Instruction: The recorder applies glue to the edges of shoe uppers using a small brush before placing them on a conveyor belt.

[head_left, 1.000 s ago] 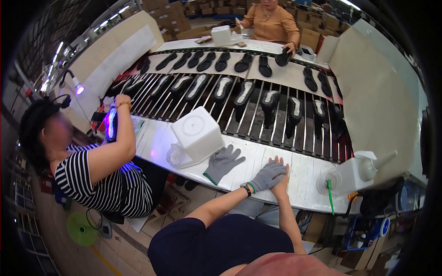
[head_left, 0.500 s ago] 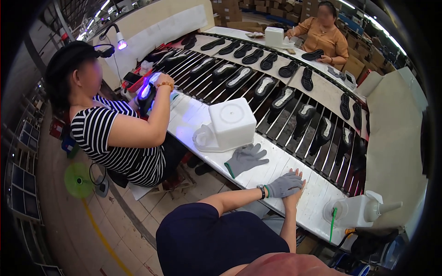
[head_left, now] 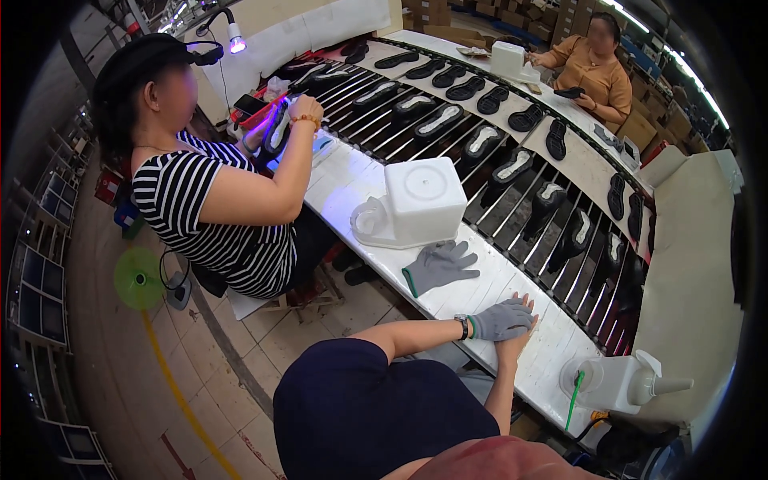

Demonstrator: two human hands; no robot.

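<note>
My left hand [head_left: 500, 322], in a grey knit glove with a dark watch at the wrist, lies flat across my right hand [head_left: 514, 344]. Bare fingertips of my right hand stick out past the glove, stretched over the white worktable [head_left: 552, 352]. The glove covers much of the right hand; I make out no object between them. A second grey glove [head_left: 440, 266] with a green cuff lies loose on the table, to the left of my hands. Beside that glove stands a white plastic container [head_left: 424, 196] with a round cup at its base.
A roller conveyor [head_left: 448, 148] carries several black shoes and soles beyond the table. Another white bottle [head_left: 612, 380] with a green-handled brush [head_left: 574, 400] stands at right. A co-worker in stripes [head_left: 216, 200] handles a shoe at left; another person [head_left: 596, 68] works across the line.
The whole view has shifted slightly, with the scene sitting further right. The striped co-worker's hands have moved around the shoe. My hands keep the same pose, left over right.
</note>
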